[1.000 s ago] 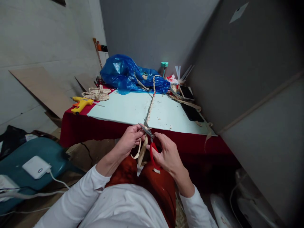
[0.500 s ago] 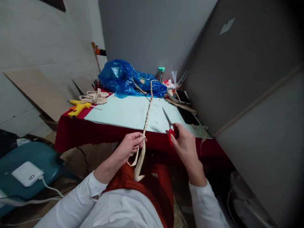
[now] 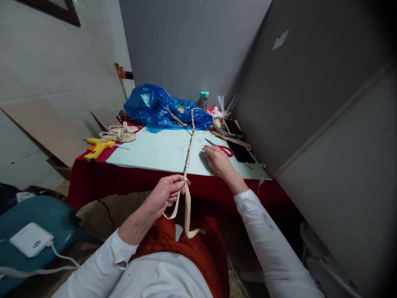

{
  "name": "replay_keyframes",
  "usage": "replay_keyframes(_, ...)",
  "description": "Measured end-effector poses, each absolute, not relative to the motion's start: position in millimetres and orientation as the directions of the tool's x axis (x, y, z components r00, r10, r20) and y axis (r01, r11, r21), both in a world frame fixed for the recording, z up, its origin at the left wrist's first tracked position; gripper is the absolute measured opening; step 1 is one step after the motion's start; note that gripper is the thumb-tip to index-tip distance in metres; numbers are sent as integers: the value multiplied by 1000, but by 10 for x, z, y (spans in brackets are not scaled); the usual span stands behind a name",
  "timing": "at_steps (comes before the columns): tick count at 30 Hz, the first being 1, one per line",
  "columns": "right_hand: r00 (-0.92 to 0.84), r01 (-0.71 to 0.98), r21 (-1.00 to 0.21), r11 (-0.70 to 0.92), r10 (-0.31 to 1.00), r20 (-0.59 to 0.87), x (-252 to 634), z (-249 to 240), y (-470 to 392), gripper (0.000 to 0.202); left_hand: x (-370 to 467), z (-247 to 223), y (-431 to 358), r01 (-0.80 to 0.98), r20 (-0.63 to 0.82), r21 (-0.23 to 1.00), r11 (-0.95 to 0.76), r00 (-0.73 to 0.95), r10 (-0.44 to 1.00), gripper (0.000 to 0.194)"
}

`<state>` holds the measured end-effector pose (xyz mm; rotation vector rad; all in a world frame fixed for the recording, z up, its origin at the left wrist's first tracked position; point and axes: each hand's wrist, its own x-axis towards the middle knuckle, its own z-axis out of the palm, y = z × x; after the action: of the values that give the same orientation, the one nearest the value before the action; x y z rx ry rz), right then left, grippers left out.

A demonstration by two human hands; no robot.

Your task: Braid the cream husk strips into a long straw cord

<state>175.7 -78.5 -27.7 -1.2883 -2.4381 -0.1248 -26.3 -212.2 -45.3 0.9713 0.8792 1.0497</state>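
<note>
My left hand (image 3: 169,188) pinches the lower end of a braided straw cord (image 3: 189,155) at the table's front edge. The braid runs up over the white board to the blue bag, and loose flat strands (image 3: 187,207) hang below my fingers. Red-handled scissors (image 3: 226,150) lie on the board, blades pointing left. My right hand (image 3: 217,159) is just in front of them, low over the board, its fingers curled and partly hidden; whether they are apart is unclear.
A blue plastic bag (image 3: 149,105) lies at the back of the table. Woven sandals (image 3: 120,134) and a yellow glue gun (image 3: 98,149) are at the left. A black phone (image 3: 240,152) lies at the right. A teal chair (image 3: 40,215) holds a white device (image 3: 32,239).
My right hand has let go of the scissors, which now lie on the board, and has moved forward and left. My left hand keeps its pinch. The view has shifted slightly.
</note>
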Motion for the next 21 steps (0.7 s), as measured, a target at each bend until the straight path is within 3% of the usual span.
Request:
replay_keyframes(2,-667,614,-216,759,645,372,1751,-305,-955,36,-255,-454,-2125,-296,-108,936,189,270,957,19)
replay_keyframes(4,-669,513,-370,774,631,393,1808,-326,-1146,36,-250,-456,-2131,-301,-108,935,190,268,957,20)
replay_keyframes(7,-501,398,-660,638,753,426,1920,-376,-1472,35,-243,-470,-2140,-298,-123,933,201,260,958,21)
replay_keyframes(10,-359,183,-896,404,876,322,1900,-472,-1770,49,-233,-486,-2146,-264,-121,946,189,251,960,22)
replay_keyframes(13,-284,82,-960,269,929,236,1694,-578,-1933,37,-220,-487,-2156,-166,-96,977,135,223,970,21)
replay_keyframes(16,-392,41,-976,212,902,179,1418,-642,-1972,30,-212,-486,-2169,-35,-43,998,50,185,982,20)
replay_keyframes(21,-361,195,-936,292,909,208,1143,-666,-2011,32,-234,-545,-2190,249,83,962,-110,117,990,13)
